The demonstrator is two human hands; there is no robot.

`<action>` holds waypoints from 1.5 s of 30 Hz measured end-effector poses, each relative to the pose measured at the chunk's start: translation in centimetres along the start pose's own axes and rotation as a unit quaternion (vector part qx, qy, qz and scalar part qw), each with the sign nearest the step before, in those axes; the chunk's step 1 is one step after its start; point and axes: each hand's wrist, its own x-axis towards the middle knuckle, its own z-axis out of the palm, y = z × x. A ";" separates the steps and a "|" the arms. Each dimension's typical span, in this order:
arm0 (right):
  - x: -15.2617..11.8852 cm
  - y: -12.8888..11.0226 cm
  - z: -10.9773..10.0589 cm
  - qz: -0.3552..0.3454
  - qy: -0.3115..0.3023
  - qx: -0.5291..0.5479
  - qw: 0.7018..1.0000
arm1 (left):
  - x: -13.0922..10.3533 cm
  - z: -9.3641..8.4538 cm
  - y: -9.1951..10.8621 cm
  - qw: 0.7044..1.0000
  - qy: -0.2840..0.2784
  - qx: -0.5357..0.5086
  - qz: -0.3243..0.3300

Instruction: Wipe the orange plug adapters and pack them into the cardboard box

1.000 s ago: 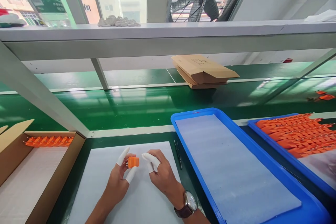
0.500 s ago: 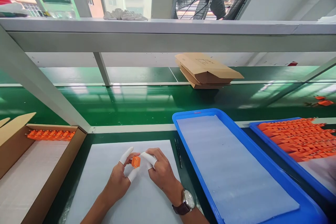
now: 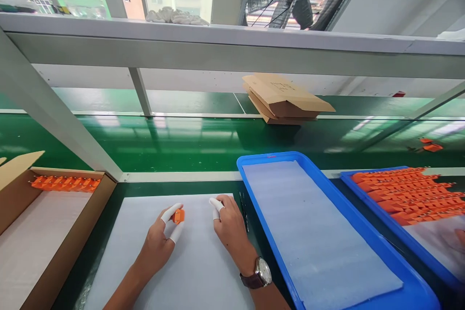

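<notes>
A small orange plastic part (image 3: 178, 216) is pinched between the fingertips of my left hand (image 3: 159, 240), which wears white finger cots. It is held above the white paper sheet (image 3: 196, 266). My right hand (image 3: 232, 232), also in white finger cots and with a watch on the wrist, hovers over the sheet's right side, apart from the part. Its index finger and thumb are half bent with a small gap, and I see nothing between them. Just beyond that hand, a thin dark tool (image 3: 244, 210) lies on the green table along the paper's edge.
On the left stands an open cardboard box (image 3: 69, 247) with a row of orange parts (image 3: 65, 183). A blue tray (image 3: 267, 227) lined with paper lies to the right. Past it, another blue tray (image 3: 348, 178) holds many orange parts (image 3: 410, 193). Folded cardboard (image 3: 286, 94) rests behind.
My right hand has drawn away from the orange part, to the right. My left hand has shifted slightly left with the part still in its fingers.
</notes>
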 end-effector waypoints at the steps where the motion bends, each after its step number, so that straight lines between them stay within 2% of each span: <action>1: 0.1 0.1 -0.2 0.008 -0.019 -0.017 1.000 | 0.1 -0.1 0.0 1.000 0.004 0.013 0.002; 3: 0.1 0.1 -0.5 0.014 -0.054 -0.037 0.998 | 0.2 -0.3 0.0 0.999 0.009 0.033 0.006; 5: 0.2 0.0 -0.8 0.028 -0.062 -0.032 0.997 | 0.3 -0.4 -0.1 0.999 0.006 0.046 0.005; 10: 0.7 -0.1 -1.8 0.083 0.015 0.007 0.996 | 0.5 -0.5 -0.6 0.998 -0.006 0.055 -0.016; 13: 0.6 -0.8 -2.2 0.041 0.035 0.049 0.997 | 0.6 -0.4 -1.0 0.998 0.001 0.056 -0.014; 15: 0.1 -1.9 -2.1 -0.029 -0.003 0.086 0.996 | 0.7 -0.3 -1.4 0.998 0.009 0.055 -0.005; 18: -1.1 -3.8 -1.4 -0.144 -0.117 0.096 0.978 | 1.0 -0.2 -2.0 0.999 0.020 0.039 -0.011; 21: -1.9 -5.1 -0.7 -0.198 -0.196 0.066 0.958 | 1.4 -0.1 -2.1 0.999 0.047 0.014 -0.007; 26: -2.0 -5.4 -1.1 -0.144 -0.231 0.041 0.961 | 1.4 0.2 -0.2 0.991 0.098 0.038 0.088; 29: -1.5 -5.0 -1.2 -0.117 -0.240 0.060 0.962 | 1.4 -0.2 1.0 0.985 0.121 0.068 0.104; 31: -1.1 -4.8 -1.2 -0.097 -0.252 0.069 0.960 | 1.1 -1.2 1.8 0.982 0.135 0.084 0.105; 34: -0.5 -5.0 -1.4 -0.075 -0.295 0.053 0.951 | -0.6 -4.2 3.6 0.978 0.151 0.095 0.107; 36: -0.1 -5.5 -1.4 -0.075 -0.316 0.051 0.945 | -2.2 -7.4 5.0 0.975 0.165 0.094 0.113; 38: 0.4 -6.4 -1.2 -0.090 -0.317 0.080 0.941 | -3.7 -11.6 6.1 0.968 0.201 0.091 0.117; 40: 0.9 -7.4 -0.6 -0.120 -0.302 0.120 0.938 | -4.6 -16.7 6.6 0.950 0.261 0.138 0.103; 42: 1.3 -8.3 0.4 -0.137 -0.298 0.140 0.934 | -4.9 -22.1 6.2 0.917 0.321 0.233 0.039; 45: 1.7 -9.3 2.2 -0.131 -0.315 0.138 0.930 | -4.5 -29.2 4.2 0.885 0.360 0.293 -0.038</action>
